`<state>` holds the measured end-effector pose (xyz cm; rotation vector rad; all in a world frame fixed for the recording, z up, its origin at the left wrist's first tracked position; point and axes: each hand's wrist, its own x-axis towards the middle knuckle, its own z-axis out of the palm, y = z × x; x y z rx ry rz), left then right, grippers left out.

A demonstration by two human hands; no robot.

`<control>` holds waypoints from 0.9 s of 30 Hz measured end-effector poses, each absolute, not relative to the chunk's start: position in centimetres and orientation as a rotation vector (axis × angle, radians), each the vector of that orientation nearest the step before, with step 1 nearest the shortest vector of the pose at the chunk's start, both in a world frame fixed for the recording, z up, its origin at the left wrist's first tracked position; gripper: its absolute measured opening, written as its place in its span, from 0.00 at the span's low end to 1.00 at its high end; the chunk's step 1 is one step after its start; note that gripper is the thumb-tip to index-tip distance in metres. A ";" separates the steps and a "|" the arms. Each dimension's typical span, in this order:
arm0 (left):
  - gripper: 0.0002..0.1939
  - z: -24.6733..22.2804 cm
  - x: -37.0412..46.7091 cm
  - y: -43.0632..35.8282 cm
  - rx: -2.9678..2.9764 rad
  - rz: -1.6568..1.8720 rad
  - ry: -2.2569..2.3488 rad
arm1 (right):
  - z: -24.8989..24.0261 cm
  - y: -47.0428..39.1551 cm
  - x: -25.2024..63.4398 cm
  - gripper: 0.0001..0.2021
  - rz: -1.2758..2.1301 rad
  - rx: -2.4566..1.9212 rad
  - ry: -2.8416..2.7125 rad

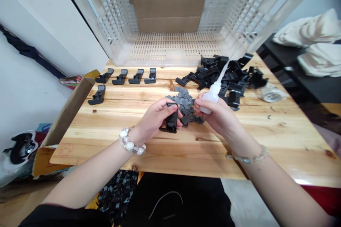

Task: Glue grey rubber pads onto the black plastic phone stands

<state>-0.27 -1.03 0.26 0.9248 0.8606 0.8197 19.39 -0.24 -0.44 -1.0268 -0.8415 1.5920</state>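
My left hand grips a black plastic part over the middle of the wooden table. Just right of it, my right hand is wrapped round a white squeeze bottle, whose thin nozzle points up and to the right. Between and behind the hands lies a heap of small grey pads. A larger pile of black plastic parts is at the back right. Several similar black parts stand spaced out at the back left, with one nearer the left edge.
A white plastic basket holding brown cardboard rises behind the table. A roll of clear tape lies at the right. Below the front edge are many small black pieces. White cloths are stacked at far right.
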 end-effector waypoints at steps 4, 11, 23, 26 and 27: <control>0.13 2.2 -2.4 0.2 1.067 1.008 0.983 | -0.9 0.1 19.6 0.10 1.587 -1.021 -0.837; 0.09 3.3 -10.8 4.1 1.466 1.052 1.554 | -1.2 0.5 19.9 0.11 1.557 -1.055 -0.888; 0.20 -2.1 -15.3 5.8 2.114 0.977 1.863 | -1.1 0.7 19.7 0.13 1.533 -1.100 -0.924; 0.18 -2.8 -15.1 6.3 2.185 0.948 1.799 | -1.0 0.6 19.7 0.13 1.520 -1.122 -0.923; 0.18 -2.7 -14.9 6.5 2.201 0.944 1.790 | -1.0 0.6 19.7 0.12 1.517 -1.124 -0.923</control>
